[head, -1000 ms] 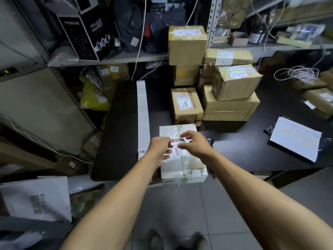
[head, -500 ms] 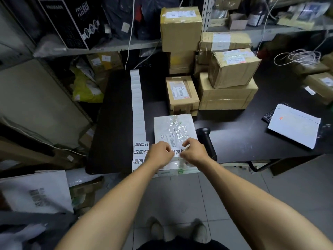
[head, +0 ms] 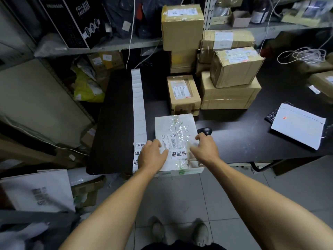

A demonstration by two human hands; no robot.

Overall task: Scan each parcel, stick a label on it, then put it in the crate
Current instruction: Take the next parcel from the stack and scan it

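Parcel, white, taped (head: pixel 175 141): at table (head: pixel 234 141) near edge, 6 o'clock of brown boxes (head: pixel 230 87). Left hand (head: pixel 153 155), fingers flat, and right hand (head: pixel 204 150), fingers loosely spread, rest on it. Label (head: pixel 179 153) stuck. Labelling seemingly done; next, carry to crate, unseen

White paper-wrapped parcel (head: pixel 175 141) under glossy, crinkled clear tape; matt white paper label (head: pixel 178 153) printed in black. Matt black, smooth surface (head: pixel 115 123). Long strip of matt white paper labels (head: pixel 138 105). Brown cardboard boxes (head: pixel 230 82), dull, banded with shiny tape. Grey metal shelf (head: pixel 115 46). Smooth pale floor tiles (head: pixel 180 195), slightly scuffed.
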